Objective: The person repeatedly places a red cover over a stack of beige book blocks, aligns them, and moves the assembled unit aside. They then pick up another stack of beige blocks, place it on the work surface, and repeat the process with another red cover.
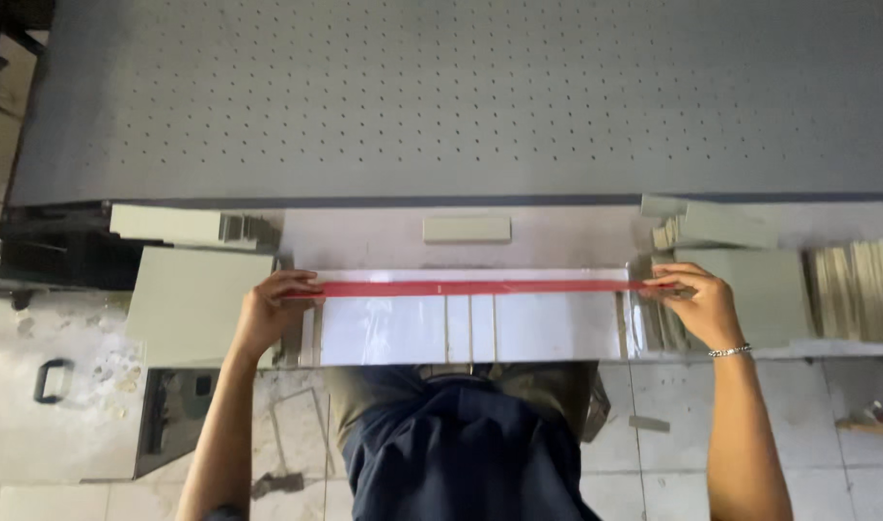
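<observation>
Both hands, the left hand (pixel 268 314) and right hand (pixel 697 304), pinch the ends of a red strip (pixel 470 287) stretched taut along the top edge of a white sheet (pixel 461 323), seemingly positioned but not yet pressed down, grey board stacks (pixel 852 289) beside.

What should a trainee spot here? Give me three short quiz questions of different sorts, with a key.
1. True or false: the red strip is stretched between the left hand and the right hand.
2. The loose grey rectangular piece lies: A) beyond the strip, B) under the left hand, C) on the floor.
3. Fill in: the right wrist wears a ____.

Key: 1 true; 2 A; 3 bracelet.
</observation>
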